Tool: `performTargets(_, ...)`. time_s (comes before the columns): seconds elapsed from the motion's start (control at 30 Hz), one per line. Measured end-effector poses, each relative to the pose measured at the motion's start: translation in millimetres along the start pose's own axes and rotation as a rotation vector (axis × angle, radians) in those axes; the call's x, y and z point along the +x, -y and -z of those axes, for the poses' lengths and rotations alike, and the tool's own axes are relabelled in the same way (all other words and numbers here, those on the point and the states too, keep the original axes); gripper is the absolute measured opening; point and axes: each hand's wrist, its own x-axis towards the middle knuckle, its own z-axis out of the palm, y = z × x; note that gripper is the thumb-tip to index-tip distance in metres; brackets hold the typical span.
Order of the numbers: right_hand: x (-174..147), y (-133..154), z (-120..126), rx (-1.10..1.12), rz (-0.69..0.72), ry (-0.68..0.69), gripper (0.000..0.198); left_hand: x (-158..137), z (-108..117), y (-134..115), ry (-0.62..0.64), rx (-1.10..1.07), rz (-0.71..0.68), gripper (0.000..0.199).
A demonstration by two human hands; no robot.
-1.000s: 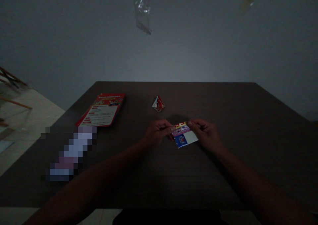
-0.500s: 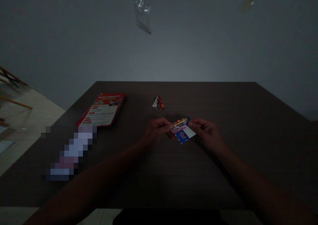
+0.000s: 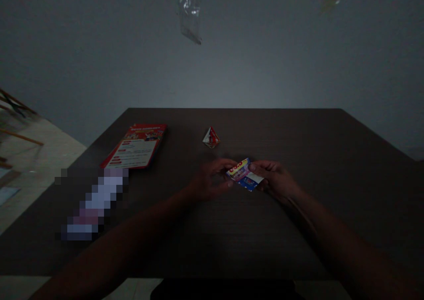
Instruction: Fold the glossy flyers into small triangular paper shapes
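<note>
A small folded paper (image 3: 239,172), printed in blue, yellow, purple and white, is held above the table in my right hand (image 3: 276,176). The right thumb presses on its upper face while the fingers sit behind or beneath it. My left hand (image 3: 212,176) is at the paper's left side, thumb and fingers spread apart around its corner. The left fingertips are close to the edges; whether they touch is unclear. Beyond the hands, a folded red-and-white paper piece (image 3: 211,137) with a pointed top rests on the table.
A stack of red-and-white printed sheets (image 3: 137,148) lies on the dark table (image 3: 298,132) at the left. Nearer me is a pixelated long object (image 3: 99,203). The wall (image 3: 265,61) rises behind the table, with a clear plastic bag (image 3: 190,15) hanging on it.
My left thumb has come off the paper's face and the left fingers have spread. The paper has turned slightly, and its yellow-and-purple strip shows broader. My right hand keeps its grip.
</note>
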Motion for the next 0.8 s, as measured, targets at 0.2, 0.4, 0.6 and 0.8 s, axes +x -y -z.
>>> performTargets(0.2, -3, 5, 4, 0.050, -0.264, 0.155, 0.022, 11, 2, 3, 0.002, 0.428, -0.434, 0.032)
performTargets(0.4, -1, 2, 3, 0.112, -0.350, 0.313, 0.023, 11, -2, 4, 0.057, 0.479, -0.478, 0.015)
performTargets(0.6, 1, -4, 0, -0.250, 0.051, 0.058, 0.043, 6, -1, -7, -0.021, 0.292, 0.058, 0.030)
performTargets(0.8, -9, -2, -5, -0.519, 0.323, -0.012, 0.038, 4, -6, -8, 0.000, 0.022, 0.346, 0.034)
